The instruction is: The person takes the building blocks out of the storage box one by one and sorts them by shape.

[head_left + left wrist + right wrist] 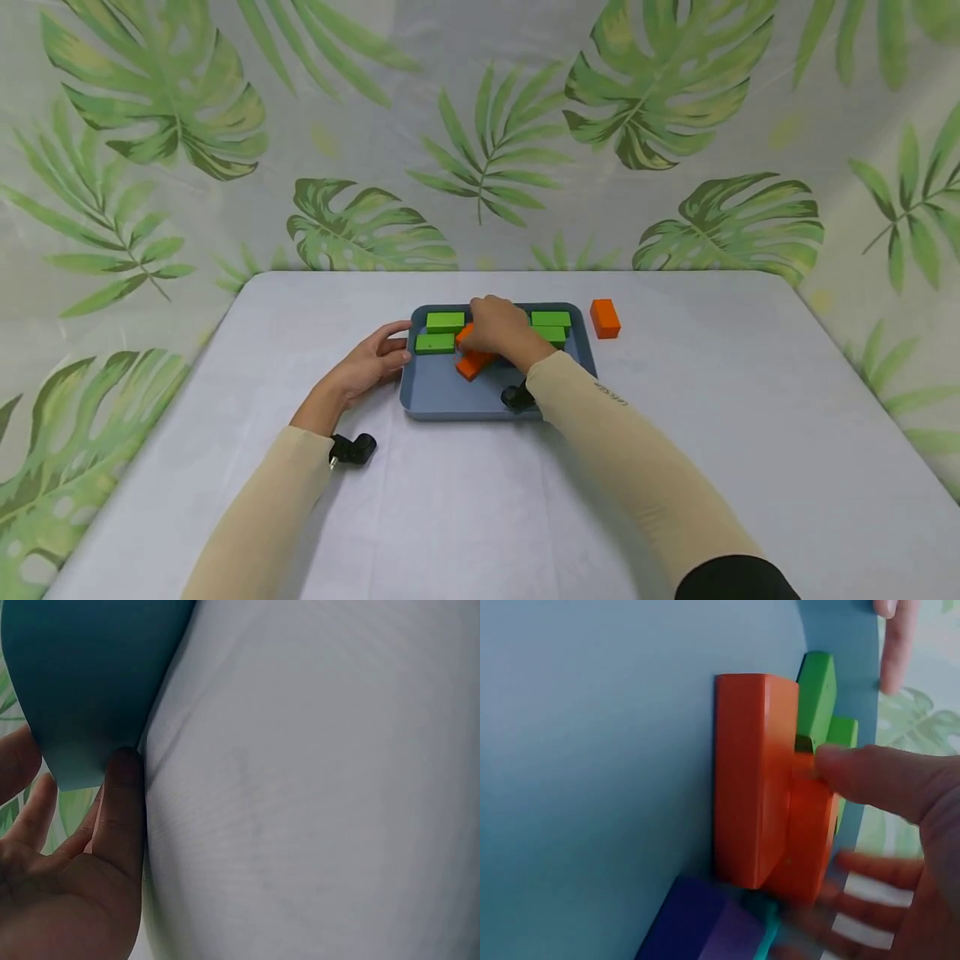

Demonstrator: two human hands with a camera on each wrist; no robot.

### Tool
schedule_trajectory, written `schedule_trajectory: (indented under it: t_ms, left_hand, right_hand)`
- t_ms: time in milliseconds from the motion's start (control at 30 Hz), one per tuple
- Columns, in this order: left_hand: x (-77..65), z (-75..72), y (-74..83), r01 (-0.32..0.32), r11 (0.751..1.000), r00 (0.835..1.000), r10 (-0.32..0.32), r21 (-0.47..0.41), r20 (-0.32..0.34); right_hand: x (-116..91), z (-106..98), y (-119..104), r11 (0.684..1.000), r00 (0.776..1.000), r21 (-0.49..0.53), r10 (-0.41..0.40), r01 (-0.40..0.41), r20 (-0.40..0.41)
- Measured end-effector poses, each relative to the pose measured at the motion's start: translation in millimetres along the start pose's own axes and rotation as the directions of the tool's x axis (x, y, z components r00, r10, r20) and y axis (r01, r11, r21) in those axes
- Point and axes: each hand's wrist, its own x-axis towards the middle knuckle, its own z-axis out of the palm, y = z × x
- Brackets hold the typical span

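A blue-grey tray (450, 400) holds several rectangular blocks. My left hand (369, 364) touches its left side, fingers fairly straight against the wall; the left wrist view shows the thumb (124, 802) low on that wall. My right hand (502, 325) reaches over the middle of the tray. Between its thumb (870, 776) and blurred fingers it holds an orange block (806, 825) lengthwise. Another orange block (754, 780) lies alongside, nearer the tray's front. Green blocks (446, 322) are at the back left, and more green blocks (551, 319) sit at the back right, partly hidden by the hand.
One orange block (605, 318) rests on the white tabletop (420, 517), just right of the tray. A dark blue-purple block (697, 922) and a bit of teal (769, 922) show low in the right wrist view. Behind the table hangs a leaf-patterned cloth (510, 50).
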Motion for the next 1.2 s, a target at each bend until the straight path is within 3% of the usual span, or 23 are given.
schedule_trajectory:
  t_ms: [100,200,367,733,1200]
  left_hand:
    - [0.3,-0.4,0.3,-0.011,1.000,1.000,0.011,0.003,0.005]
    - [0.0,-0.5,0.2,-0.016,1.000,1.000,0.016,0.007,0.005]
    - [0.7,-0.4,-0.4,-0.003,1.000,1.000,0.003,0.011,-0.007]
    - [-1.1,0.0,0.2,-0.012,1.000,1.000,0.012,0.014,0.000]
    - [-1.1,0.9,-0.2,-0.007,1.000,1.000,0.007,0.016,0.001]
  right_hand:
    - [3.3,0.3,7.7,0.990,0.990,0.043,-0.134,0.132,0.044]
    - [5.9,0.9,14.2,0.977,0.977,0.094,-0.198,0.191,0.079]
    - [5.9,0.2,19.3,0.971,0.973,0.146,-0.208,0.191,0.104]
    - [5.5,0.8,20.9,0.971,0.965,0.139,-0.216,0.197,0.145]
    - [8.3,5.0,26.8,0.968,0.967,0.163,-0.214,0.191,0.136]
